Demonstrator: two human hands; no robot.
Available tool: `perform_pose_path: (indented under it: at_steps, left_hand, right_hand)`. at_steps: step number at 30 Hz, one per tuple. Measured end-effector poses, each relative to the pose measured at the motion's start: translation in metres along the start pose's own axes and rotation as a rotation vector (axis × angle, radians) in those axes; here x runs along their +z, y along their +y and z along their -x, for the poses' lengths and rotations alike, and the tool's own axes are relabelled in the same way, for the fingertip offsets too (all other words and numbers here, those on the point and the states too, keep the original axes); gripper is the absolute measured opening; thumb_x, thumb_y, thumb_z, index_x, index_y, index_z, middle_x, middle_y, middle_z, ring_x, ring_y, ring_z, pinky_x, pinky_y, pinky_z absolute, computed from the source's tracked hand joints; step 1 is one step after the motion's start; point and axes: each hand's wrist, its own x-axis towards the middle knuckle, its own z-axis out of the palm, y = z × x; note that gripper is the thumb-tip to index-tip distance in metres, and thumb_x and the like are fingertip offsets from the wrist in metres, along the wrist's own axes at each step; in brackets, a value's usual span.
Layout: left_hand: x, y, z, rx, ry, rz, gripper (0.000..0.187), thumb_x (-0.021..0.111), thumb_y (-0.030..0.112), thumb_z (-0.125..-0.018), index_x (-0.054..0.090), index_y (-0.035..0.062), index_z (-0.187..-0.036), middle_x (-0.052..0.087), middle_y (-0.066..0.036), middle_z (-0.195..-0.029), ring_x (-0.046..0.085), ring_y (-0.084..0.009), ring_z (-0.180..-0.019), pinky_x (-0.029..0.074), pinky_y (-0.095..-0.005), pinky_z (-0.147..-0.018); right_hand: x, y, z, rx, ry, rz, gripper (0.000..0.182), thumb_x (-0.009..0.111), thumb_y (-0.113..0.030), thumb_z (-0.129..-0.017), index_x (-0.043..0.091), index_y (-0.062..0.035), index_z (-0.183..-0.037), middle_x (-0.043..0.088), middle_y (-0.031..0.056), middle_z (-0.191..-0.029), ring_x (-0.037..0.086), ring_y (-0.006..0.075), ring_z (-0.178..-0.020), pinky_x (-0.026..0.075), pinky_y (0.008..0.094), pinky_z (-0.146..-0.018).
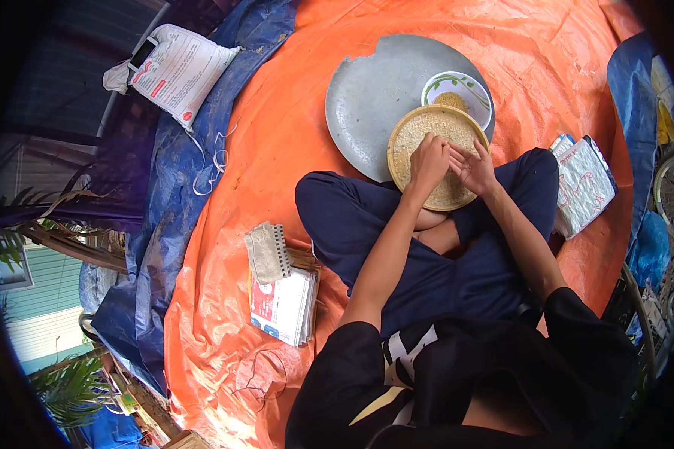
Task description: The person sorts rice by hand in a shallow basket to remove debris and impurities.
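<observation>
A round, shallow tan sieve-like tray [395, 153] rests by my crossed legs, with pale grain spread inside it. Over its middle, my left hand [429, 162] is closed with the fingers bent inward; whatever they may hold is hidden. Close beside it, my right hand [475, 169] is turned palm up, fingers stretched and apart, its fingertips near or touching the left hand. Just beyond the tray is a white bowl [468, 84] with green leaf patterns, holding a yellowish grain heap [449, 100]. Both bowl and tray overlap a large grey round metal sheet [359, 112] with a broken edge.
An orange tarp [277, 142] covers the ground, with a blue tarp [157, 247] along the left. A white printed sack [183, 71] lies upper left. Stacked papers [284, 303] with a spiral notebook [268, 253] are left of me; a folded white bag [584, 183] is right.
</observation>
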Motion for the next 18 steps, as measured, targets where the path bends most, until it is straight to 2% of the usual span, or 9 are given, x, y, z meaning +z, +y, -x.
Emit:
perform_pose_path:
  at_steps: [1, 4, 7, 10, 14, 18]
  left_hand:
    - [-0.001, -0.005, -0.001, -0.028, 0.052, -0.009, 0.013, 0.061, 0.014, -0.087, 0.065, 0.0030, -0.093, 0.061, -0.015, -0.097, 0.063, -0.0339, -0.089, 0.051, -0.0434, -0.078]
    - [0.000, -0.023, 0.000, 0.081, 0.173, -0.208, 0.014, 0.061, 0.013, -0.087, 0.065, 0.0016, -0.094, 0.060, -0.015, -0.102, 0.060, -0.0333, -0.097, 0.050, -0.0424, -0.082]
    - [0.006, -0.032, 0.004, 0.163, 0.131, -0.332, 0.016, 0.059, 0.011, -0.086, 0.065, -0.0001, -0.096, 0.058, -0.016, -0.105, 0.058, -0.0331, -0.102, 0.049, -0.0422, -0.085]
    - [0.014, -0.035, 0.004, 0.164, -0.011, -0.406, 0.017, 0.058, 0.007, -0.085, 0.066, -0.0011, -0.098, 0.059, -0.017, -0.104, 0.058, -0.0333, -0.100, 0.049, -0.0426, -0.085]
    - [0.018, -0.038, 0.003, 0.141, -0.026, -0.340, 0.018, 0.056, 0.005, -0.085, 0.067, -0.0002, -0.098, 0.061, -0.018, -0.100, 0.061, -0.0344, -0.097, 0.050, -0.0434, -0.083]
    - [0.013, -0.043, 0.000, 0.046, 0.016, -0.212, 0.015, 0.060, 0.008, -0.083, 0.067, 0.0015, -0.096, 0.062, -0.017, -0.097, 0.063, -0.0355, -0.093, 0.051, -0.0436, -0.080]
  right_hand:
    - [0.002, -0.001, 0.001, -0.004, -0.005, -0.006, 0.069, 0.040, -0.048, -0.099, 0.038, 0.0079, -0.139, 0.049, 0.0216, -0.138, 0.052, 0.0287, -0.126, 0.041, 0.0363, -0.108]
    - [0.006, -0.002, 0.001, -0.017, -0.026, -0.010, 0.065, 0.037, -0.044, -0.101, 0.036, 0.0077, -0.141, 0.046, 0.0220, -0.142, 0.049, 0.0293, -0.129, 0.041, 0.0362, -0.109]
    - [0.004, -0.005, 0.000, -0.046, -0.044, 0.017, 0.059, 0.036, -0.038, -0.103, 0.036, 0.0059, -0.142, 0.046, 0.0208, -0.142, 0.050, 0.0274, -0.129, 0.047, 0.0332, -0.104]
    - [-0.001, -0.009, -0.003, -0.082, -0.058, 0.066, 0.049, 0.036, -0.027, -0.104, 0.035, 0.0031, -0.143, 0.047, 0.0197, -0.142, 0.053, 0.0240, -0.126, 0.052, 0.0283, -0.098]
    - [-0.001, -0.010, -0.002, -0.082, -0.095, 0.103, 0.043, 0.035, -0.012, -0.103, 0.033, 0.0010, -0.144, 0.048, 0.0196, -0.140, 0.058, 0.0209, -0.120, 0.055, 0.0237, -0.093]
    - [0.003, -0.009, 0.000, -0.053, -0.160, 0.156, 0.047, 0.035, -0.002, -0.101, 0.026, 0.0009, -0.147, 0.046, 0.0233, -0.140, 0.057, 0.0205, -0.120, 0.054, 0.0232, -0.095]
